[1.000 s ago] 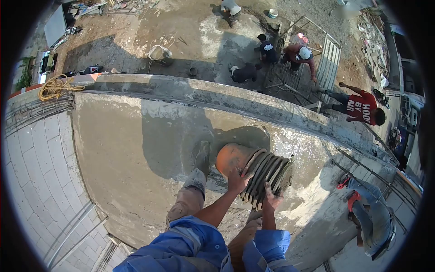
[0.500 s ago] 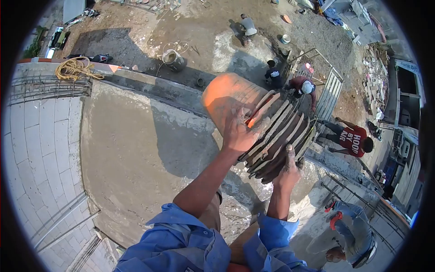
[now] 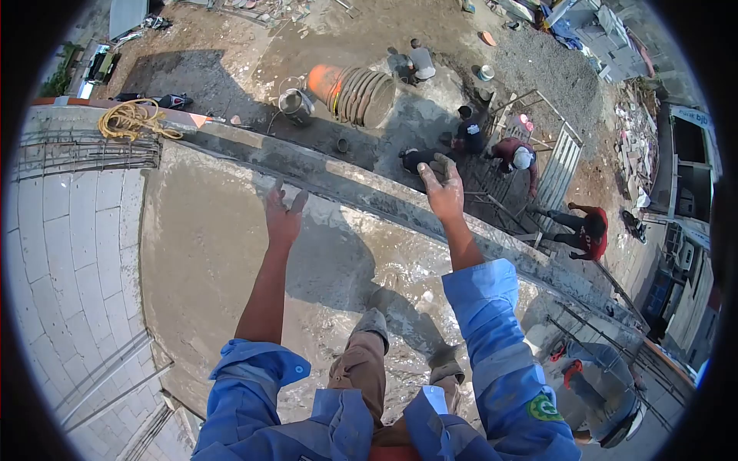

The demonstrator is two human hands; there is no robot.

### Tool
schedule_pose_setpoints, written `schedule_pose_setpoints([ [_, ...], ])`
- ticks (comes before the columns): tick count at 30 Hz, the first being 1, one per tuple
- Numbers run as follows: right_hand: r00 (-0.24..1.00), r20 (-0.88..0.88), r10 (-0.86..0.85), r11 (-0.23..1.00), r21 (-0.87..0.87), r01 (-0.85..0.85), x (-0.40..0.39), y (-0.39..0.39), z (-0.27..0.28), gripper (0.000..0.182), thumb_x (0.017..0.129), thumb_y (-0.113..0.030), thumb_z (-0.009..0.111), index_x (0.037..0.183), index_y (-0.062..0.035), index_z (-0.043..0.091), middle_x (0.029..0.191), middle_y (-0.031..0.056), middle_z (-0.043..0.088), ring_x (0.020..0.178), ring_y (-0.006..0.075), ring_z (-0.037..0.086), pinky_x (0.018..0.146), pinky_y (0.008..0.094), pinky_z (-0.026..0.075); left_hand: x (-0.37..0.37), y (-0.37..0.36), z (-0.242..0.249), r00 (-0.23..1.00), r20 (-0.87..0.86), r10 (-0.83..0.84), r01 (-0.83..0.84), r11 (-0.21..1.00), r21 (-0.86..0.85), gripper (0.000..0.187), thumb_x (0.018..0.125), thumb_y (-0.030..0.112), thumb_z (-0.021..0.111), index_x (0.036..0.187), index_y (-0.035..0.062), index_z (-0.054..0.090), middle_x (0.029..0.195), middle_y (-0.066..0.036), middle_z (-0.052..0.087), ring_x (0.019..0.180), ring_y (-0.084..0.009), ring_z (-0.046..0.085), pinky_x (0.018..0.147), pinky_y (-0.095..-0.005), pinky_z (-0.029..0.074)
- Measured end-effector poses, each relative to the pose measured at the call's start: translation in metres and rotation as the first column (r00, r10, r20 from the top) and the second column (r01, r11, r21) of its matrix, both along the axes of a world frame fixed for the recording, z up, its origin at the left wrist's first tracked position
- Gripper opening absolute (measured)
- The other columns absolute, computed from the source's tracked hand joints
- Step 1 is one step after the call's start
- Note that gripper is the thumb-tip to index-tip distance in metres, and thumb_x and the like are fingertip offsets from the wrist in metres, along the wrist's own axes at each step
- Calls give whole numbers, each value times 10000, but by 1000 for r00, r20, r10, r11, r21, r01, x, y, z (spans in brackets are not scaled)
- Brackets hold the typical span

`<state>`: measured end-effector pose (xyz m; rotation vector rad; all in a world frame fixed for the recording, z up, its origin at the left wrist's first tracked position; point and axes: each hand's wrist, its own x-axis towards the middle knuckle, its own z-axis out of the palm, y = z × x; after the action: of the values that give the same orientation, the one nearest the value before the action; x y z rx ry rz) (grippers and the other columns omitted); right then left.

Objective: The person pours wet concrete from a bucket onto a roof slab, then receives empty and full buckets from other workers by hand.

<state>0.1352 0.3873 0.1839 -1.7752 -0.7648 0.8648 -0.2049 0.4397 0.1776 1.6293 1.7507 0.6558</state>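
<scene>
My left hand (image 3: pixel 284 217) reaches forward over the wet grey concrete slab (image 3: pixel 207 230), holding nothing, with fingers apart. Out past the ledge, my right hand (image 3: pixel 443 188) is also open, fingers spread and smeared with grey. A nested stack of buckets (image 3: pixel 355 94), orange at its base end with several cement-caked rims, lies on its side in view beyond both hands. It overlaps the lower ground and is apart from my fingers.
A concrete ledge (image 3: pixel 338 175) runs along the slab edge, with a drop beyond. Yellow rope (image 3: pixel 134 119) lies at its left end. Below are a grey bucket (image 3: pixel 295 106), a metal frame (image 3: pixel 560 163) and several people. Another person (image 3: pixel 596 384) bends at lower right.
Both hands have let go of the bucket stack and spread apart. The stack has moved away from me, past the ledge, and looks much smaller.
</scene>
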Motion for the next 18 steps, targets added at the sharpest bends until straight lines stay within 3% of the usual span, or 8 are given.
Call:
schedule_pose_setpoints([
  [1,994,102,43,998,-50,-38,-1,-45,-18,550,839,-320,728,1242,7,545,1064,200,654,964,270,648,843,371,503,-32,-39,-23,978,-180,-109,89,989,-115,656,857,301,701,1371,6,417,1279,-216,488,1160,-322,507,957,-421,435],
  [2,982,141,123,969,-230,-89,1,-94,-31,537,839,-313,726,1242,-5,548,1049,191,663,957,285,653,832,379,507,-46,-71,-19,997,64,-52,70,941,-332,674,846,300,706,1363,-28,422,1294,-247,508,1188,-346,513,979,-417,432],
  [3,973,174,150,937,-339,-84,2,-149,-54,542,833,-336,724,1236,-15,555,1040,189,675,954,299,657,829,380,509,-89,-126,-77,973,-224,-59,-33,922,-385,720,827,320,713,1364,-59,420,1318,-273,514,1219,-378,512,1005,-417,427],
  [5,991,123,60,703,-710,46,3,-255,-75,548,845,-339,716,1225,23,556,971,180,684,886,263,658,788,341,506,-99,-187,-32,987,-161,-25,-99,692,-715,899,780,432,731,1400,-96,350,1363,-309,463,1266,-407,473,1055,-431,394],
  [9,961,192,-199,417,-871,260,13,-525,-162,358,839,-320,721,946,14,654,652,94,620,531,168,579,523,331,475,-133,-314,-41,890,-450,-65,-362,498,-788,947,756,482,735,1401,-93,347,1387,-320,432,1302,-405,439,1076,-434,379],
  [11,936,149,-318,342,-903,260,8,-572,-136,346,838,-315,722,926,14,658,624,96,616,532,174,589,528,332,481,-130,-331,-43,884,-452,-116,-352,470,-810,958,753,486,737,1403,-97,342,1388,-320,431,1302,-405,439,1078,-430,378],
  [13,971,219,-98,343,-908,239,4,-595,-122,351,838,-309,719,954,17,659,692,122,651,551,186,615,532,346,493,-113,-326,-42,879,-446,-168,-335,449,-829,969,749,490,739,1404,-100,337,1389,-320,429,1303,-405,439,1079,-426,377],
  [18,958,89,-272,541,-809,229,8,-531,-63,478,824,-359,717,1111,12,625,953,188,682,842,258,660,760,353,512,-28,-240,-66,893,-304,-332,55,751,-659,846,787,437,725,1378,-76,404,1359,-283,483,1266,-374,485,1045,-419,401],
])
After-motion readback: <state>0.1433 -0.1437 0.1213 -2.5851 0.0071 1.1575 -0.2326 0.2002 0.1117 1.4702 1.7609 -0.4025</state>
